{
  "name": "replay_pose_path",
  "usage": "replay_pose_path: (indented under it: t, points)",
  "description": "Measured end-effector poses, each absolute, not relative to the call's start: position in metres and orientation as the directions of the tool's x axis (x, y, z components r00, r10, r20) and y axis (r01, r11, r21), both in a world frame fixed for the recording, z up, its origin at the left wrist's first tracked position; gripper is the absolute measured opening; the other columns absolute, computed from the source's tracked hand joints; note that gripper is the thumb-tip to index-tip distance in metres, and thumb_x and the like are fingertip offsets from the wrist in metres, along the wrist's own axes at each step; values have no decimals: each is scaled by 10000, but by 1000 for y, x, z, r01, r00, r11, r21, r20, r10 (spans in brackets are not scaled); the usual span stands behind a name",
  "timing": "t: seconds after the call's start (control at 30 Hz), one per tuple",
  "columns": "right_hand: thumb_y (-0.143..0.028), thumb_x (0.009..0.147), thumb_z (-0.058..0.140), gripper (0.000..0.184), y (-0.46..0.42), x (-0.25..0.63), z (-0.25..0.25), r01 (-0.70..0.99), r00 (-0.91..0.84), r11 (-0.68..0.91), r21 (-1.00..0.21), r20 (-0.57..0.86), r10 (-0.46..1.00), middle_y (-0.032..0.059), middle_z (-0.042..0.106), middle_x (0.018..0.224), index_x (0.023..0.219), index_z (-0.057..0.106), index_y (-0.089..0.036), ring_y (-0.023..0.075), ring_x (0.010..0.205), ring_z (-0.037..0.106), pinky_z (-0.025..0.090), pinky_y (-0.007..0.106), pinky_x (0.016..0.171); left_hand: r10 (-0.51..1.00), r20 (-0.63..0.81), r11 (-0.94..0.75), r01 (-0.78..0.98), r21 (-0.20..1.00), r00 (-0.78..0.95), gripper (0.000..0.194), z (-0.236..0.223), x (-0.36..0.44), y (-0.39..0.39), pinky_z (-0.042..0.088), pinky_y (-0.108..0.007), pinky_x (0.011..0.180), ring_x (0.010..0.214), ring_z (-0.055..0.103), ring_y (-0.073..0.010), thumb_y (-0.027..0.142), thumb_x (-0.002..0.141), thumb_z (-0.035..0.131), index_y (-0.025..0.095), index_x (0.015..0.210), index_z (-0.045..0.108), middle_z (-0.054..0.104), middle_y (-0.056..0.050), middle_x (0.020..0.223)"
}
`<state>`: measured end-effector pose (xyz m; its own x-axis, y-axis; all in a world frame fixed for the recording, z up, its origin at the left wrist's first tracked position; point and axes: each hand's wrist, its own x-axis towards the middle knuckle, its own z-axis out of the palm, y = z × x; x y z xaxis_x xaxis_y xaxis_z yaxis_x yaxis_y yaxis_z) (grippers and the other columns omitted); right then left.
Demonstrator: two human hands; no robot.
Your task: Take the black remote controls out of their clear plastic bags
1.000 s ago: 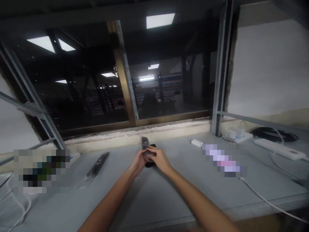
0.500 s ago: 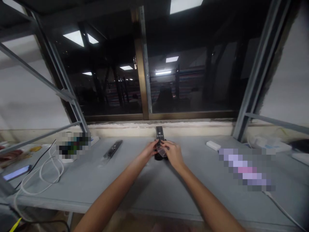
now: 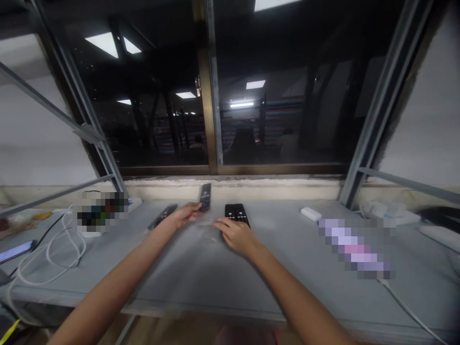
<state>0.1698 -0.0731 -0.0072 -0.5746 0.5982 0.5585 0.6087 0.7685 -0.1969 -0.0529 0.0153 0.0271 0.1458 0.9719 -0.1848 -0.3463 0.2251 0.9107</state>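
My left hand is closed on the lower end of a black remote control, held tilted up above the table. My right hand pinches a blurred clear plastic sleeve, which hangs between the two hands near the remote's lower end. Behind my right hand, black remotes lie side by side on the table, their lower parts covered by it. Beyond my left wrist rests another black remote, partly hidden by that hand and forearm.
The grey table runs up to the window ledge. At left are a white cable, a lit phone and a pixelated object. On the right lie a white block and a pixelated purple item. Metal posts flank the window.
My hands have parted. The left has moved left with a remote, and the right has shifted slightly left with clear plastic. Remotes lying side by side now show behind the right hand.
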Motion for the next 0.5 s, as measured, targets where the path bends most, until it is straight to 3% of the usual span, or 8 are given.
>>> replay_pose_path:
  t: [0.1, 0.27, 0.4, 0.47, 0.5]
  points:
    - [-131, 874, 425, 432, -78, 166, -5, 635, -554, 746, -203, 553, 622, 85, 568, 1259, 1280, 537, -226, 224, 1040, 588, 451, 358, 905, 947, -319, 320, -107, 941, 32, 174, 43, -91, 14, 479, -236, 495, 541, 621, -178, 146, 791, 607, 119, 950, 672, 677, -97, 695]
    - [-382, 896, 521, 468, -81, 155, -14, 655, -555, 725, -213, 515, 653, 102, 589, 1245, 1327, 483, -203, 256, 1139, 506, 313, 445, 1020, 960, -247, 253, 32, 967, -134, 227, 47, -137, 1, 528, -278, 609, 792, 660, -231, 200, 785, 580, 162, 997, 652, 680, -123, 934]
    - [-361, 905, 514, 370, -79, 144, -23, 716, -555, 677, -172, 448, 701, 111, 663, 1109, 1217, 575, -170, 246, 1054, 550, 261, 449, 1033, 956, -187, 224, 152, 963, -225, 265, 36, -157, 2, 530, -347, 578, 690, 663, -265, 328, 813, 509, 152, 958, 645, 628, -106, 727]
    - [-271, 906, 499, 261, -77, 140, -23, 754, -560, 648, -106, 412, 719, 100, 686, 1027, 1109, 631, -171, 233, 1006, 566, 237, 441, 1036, 977, -103, 174, 417, 892, -187, 226, 31, -160, 5, 526, -387, 576, 629, 654, -282, 321, 786, 535, 150, 884, 645, 580, -76, 599]
    - [-231, 905, 484, 229, -77, 138, -22, 768, -565, 637, -70, 394, 725, 96, 689, 1000, 1051, 650, -170, 228, 994, 569, 230, 437, 1035, 988, -50, 128, 600, 790, -145, 196, 31, -159, 5, 524, -412, 606, 645, 656, -295, 302, 770, 554, 149, 854, 645, 577, -80, 578]
